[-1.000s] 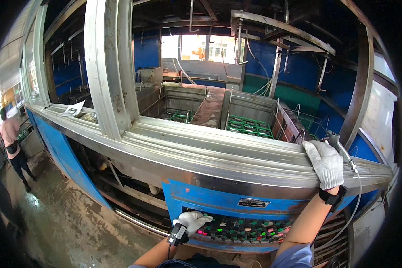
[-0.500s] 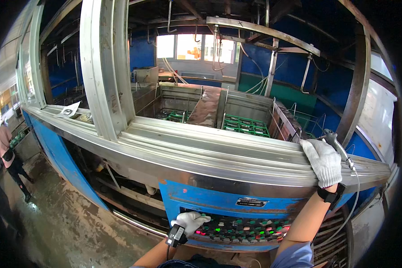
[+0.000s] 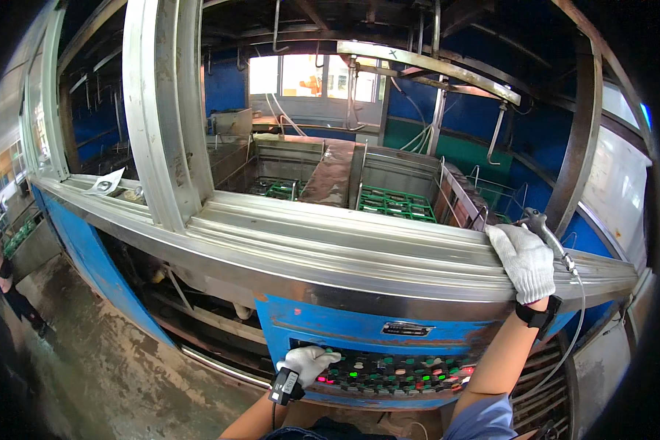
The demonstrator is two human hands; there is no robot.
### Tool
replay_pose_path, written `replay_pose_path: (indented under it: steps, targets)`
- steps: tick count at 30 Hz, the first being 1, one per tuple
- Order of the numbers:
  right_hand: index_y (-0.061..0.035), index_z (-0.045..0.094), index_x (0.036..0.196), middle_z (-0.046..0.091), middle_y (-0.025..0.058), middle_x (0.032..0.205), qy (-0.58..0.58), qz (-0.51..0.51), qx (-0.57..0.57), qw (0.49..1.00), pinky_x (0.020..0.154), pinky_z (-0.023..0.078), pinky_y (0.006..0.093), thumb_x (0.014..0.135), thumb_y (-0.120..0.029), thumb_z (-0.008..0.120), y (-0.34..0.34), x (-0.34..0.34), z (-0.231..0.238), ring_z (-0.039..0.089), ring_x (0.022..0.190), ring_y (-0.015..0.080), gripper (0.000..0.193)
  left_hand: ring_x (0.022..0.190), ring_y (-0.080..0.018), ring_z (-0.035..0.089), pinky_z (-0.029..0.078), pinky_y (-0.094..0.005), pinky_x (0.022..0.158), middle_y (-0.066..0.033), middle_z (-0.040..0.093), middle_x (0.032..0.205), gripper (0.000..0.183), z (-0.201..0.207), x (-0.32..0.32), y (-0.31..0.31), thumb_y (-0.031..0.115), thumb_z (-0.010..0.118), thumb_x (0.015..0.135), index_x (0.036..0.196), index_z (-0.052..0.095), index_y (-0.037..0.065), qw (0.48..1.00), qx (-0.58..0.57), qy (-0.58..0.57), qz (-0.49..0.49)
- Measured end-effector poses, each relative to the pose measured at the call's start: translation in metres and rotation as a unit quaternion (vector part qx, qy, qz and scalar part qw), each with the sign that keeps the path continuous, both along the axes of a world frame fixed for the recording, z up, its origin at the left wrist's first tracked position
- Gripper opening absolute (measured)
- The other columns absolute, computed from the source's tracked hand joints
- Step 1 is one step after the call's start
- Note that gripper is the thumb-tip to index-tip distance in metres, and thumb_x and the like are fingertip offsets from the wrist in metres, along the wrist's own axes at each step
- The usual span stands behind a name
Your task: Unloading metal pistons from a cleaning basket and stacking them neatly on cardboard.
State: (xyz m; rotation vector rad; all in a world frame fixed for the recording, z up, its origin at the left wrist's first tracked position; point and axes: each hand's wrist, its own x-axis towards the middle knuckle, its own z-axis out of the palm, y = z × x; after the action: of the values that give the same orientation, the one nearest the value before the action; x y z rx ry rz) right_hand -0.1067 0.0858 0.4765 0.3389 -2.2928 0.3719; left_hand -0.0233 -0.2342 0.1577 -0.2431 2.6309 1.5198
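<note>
My left hand (image 3: 306,364), in a white knit glove, is at the left end of a control panel (image 3: 397,376) with rows of small knobs and lit red and green buttons. Its fingers are drawn together, the tips at a knob in the top row; the exact contact is hard to make out. My right hand (image 3: 522,258), gloved alike, lies over the metal rail (image 3: 352,246) with its fingers stretched over the far side. Just beside it a grey air gun (image 3: 543,226) with a thin hose (image 3: 581,315) rests on the rail, not in the hand.
Beyond the rail are open tanks with green racks (image 3: 396,204) inside. Metal hooks (image 3: 497,136) hang from an overhead bar (image 3: 429,70). An upright post (image 3: 161,110) rises from the rail. A person (image 3: 4,271) is on the wet floor (image 3: 117,352) at far left.
Both hands keep their places on the panel and the rail. The view has shifted slightly, and the person at far left sits nearer the picture's edge.
</note>
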Motion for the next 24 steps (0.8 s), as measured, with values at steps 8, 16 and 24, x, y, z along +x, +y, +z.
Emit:
replay_pose_path:
  steps: [8,16,24]
  targets:
    - [-0.0121,0.076,0.094,0.071,0.0145,0.086,0.001,-0.001,-0.003,1.000,0.079,0.053,0.0404,0.093,-0.045,0.059,0.002,-0.001,0.000,0.068,0.085,0.0336,0.037,0.097,-0.0164,0.070,0.054,-0.0276,0.088,-0.0097,0.074,0.108,0.024,0.022,0.005,0.006,0.020,0.062,0.093,0.111,0.074,0.009,1.000,0.010,-0.027,0.011]
    - [-0.0123,0.076,0.095,0.072,0.0136,0.086,0.019,0.009,0.002,1.000,0.079,0.053,0.0392,0.093,-0.044,0.060,0.006,-0.004,-0.003,0.069,0.084,0.0323,0.035,0.085,-0.0169,0.067,0.053,-0.0286,0.081,-0.0086,0.073,0.095,0.027,0.043,0.015,0.013,0.031,0.065,0.091,0.107,0.076,0.011,0.999,0.034,-0.010,0.021]
    - [-0.0124,0.076,0.097,0.072,0.0130,0.087,0.023,0.022,-0.004,0.999,0.080,0.054,0.0382,0.092,-0.042,0.061,-0.001,-0.001,0.000,0.069,0.083,0.0315,0.034,0.075,-0.0120,0.064,0.051,-0.0261,0.072,-0.0034,0.073,0.085,0.026,-0.008,0.006,0.002,0.032,0.067,0.091,0.104,0.077,0.012,0.988,0.146,0.041,0.022]
